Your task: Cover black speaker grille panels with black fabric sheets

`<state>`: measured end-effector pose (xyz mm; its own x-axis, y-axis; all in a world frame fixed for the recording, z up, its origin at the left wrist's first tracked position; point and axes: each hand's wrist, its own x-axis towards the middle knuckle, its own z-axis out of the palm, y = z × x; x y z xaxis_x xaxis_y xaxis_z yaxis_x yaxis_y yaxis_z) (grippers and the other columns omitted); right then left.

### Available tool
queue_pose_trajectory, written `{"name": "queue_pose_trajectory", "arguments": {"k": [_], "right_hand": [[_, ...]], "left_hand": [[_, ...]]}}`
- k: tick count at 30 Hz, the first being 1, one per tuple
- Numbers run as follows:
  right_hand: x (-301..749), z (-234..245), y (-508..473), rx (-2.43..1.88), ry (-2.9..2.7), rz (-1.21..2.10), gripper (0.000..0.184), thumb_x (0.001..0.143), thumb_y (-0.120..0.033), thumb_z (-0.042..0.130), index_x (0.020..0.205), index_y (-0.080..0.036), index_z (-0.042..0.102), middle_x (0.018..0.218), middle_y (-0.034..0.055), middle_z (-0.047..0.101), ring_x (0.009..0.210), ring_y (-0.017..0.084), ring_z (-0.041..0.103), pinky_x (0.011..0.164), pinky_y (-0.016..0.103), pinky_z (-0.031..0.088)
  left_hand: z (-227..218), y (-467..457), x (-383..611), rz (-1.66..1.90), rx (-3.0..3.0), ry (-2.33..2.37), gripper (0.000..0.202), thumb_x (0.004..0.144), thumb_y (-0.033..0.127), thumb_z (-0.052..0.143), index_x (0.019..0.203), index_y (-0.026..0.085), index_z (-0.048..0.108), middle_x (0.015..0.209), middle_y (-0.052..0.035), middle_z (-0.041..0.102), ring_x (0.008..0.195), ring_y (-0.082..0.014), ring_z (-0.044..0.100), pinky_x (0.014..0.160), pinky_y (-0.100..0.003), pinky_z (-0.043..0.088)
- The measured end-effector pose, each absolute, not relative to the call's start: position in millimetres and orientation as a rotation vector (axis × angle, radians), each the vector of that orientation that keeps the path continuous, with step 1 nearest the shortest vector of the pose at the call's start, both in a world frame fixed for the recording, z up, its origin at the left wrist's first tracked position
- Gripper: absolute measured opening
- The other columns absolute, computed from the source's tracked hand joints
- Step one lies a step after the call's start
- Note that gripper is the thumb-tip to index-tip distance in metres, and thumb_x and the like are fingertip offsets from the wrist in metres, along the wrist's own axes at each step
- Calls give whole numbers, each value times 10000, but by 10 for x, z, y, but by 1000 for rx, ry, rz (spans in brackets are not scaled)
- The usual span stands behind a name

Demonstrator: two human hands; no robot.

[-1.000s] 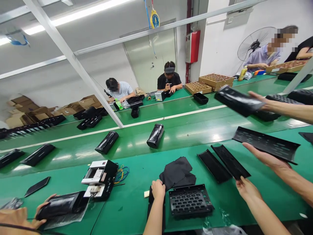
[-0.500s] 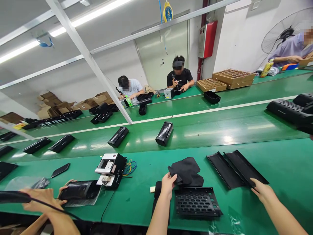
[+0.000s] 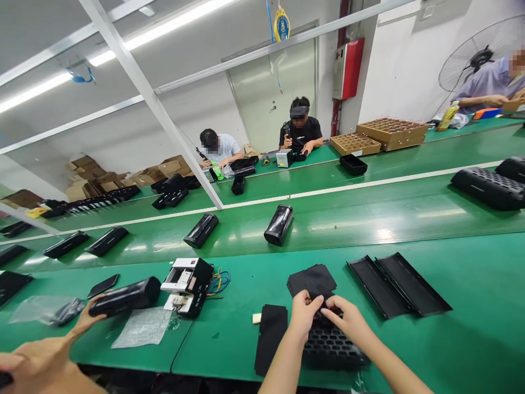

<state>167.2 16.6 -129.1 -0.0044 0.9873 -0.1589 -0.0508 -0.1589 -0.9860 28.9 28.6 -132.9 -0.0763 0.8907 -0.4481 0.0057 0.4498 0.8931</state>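
My left hand [image 3: 304,313] and my right hand [image 3: 348,318] meet over the black perforated grille [image 3: 332,347] at the near edge of the green table [image 3: 471,306]. Both hands are closed in a pinch on a small black fabric piece [image 3: 324,307] between them. Just beyond the fingers lies a stack of black fabric pieces [image 3: 311,280]. A flat black sheet [image 3: 270,335] lies left of my left forearm, with a small white block [image 3: 256,318] at its top corner.
Two long black trays [image 3: 397,284] lie to the right. A white and black device [image 3: 186,284] with coloured wires sits left. A neighbour's hand [image 3: 82,323] holds a black speaker [image 3: 125,296] above a plastic bag [image 3: 141,327]. Black speakers [image 3: 279,224] ride the conveyor. Other people work across it.
My right hand came in from the long trays to meet my left hand over the grille. My left hand shifted right onto the fabric. The neighbour lifted the speaker off its bag.
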Motion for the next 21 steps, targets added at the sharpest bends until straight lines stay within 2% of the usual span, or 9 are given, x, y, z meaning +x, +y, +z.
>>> {"name": "queue_pose_trajectory", "arguments": {"k": [4, 7, 12, 16, 18, 21], "right_hand": [[1656, -1307, 162, -1275, -1091, 1357, 229, 586, -361, 636, 473, -190, 536, 459, -48, 452, 476, 118, 399, 497, 247, 369], [1882, -1455, 190, -1305, -921, 1351, 253, 586, -391, 635, 497, -175, 538, 464, -51, 449, 487, 116, 425, 504, 246, 407], [2327, -1742, 229, -1317, -485, 1279, 325, 530, -456, 652, 642, -166, 556, 606, -18, 573, 602, 144, 545, 608, 288, 496], [2675, -1854, 248, -1287, -235, 1197, 331, 473, -409, 694, 657, -186, 534, 606, -22, 602, 567, 128, 572, 529, 229, 500], [2794, -1842, 253, -1260, -168, 1197, 290, 489, -377, 688, 643, -191, 527, 575, -23, 604, 540, 133, 578, 490, 222, 496], [2838, -1736, 250, -1202, -158, 1255, 231, 546, -326, 657, 692, -166, 577, 620, 27, 640, 634, 193, 611, 571, 289, 521]], "left_hand": [[-1335, 376, 166, 936, 959, 1521, 362, 481, 441, 680, 573, 153, 480, 474, 60, 438, 466, -72, 414, 467, -194, 332], [-1405, 482, -35, 951, 1013, 1628, 345, 518, 434, 655, 536, 165, 440, 438, 79, 378, 439, -65, 380, 458, -197, 317], [-1641, 570, -320, 843, 1041, 1877, 280, 619, 411, 590, 577, 156, 483, 472, 62, 446, 458, -87, 438, 501, -228, 360], [-1802, 554, -399, 664, 1077, 2059, 227, 734, 338, 498, 633, 135, 493, 501, 69, 446, 427, -59, 408, 496, -226, 372], [-1819, 548, -418, 580, 1124, 2122, 209, 753, 312, 477, 653, 131, 504, 536, 56, 475, 471, -68, 443, 537, -242, 394], [-1738, 553, -415, 490, 1211, 2185, 177, 717, 285, 515, 737, 112, 543, 659, -23, 559, 641, -147, 538, 640, -302, 410]]}}
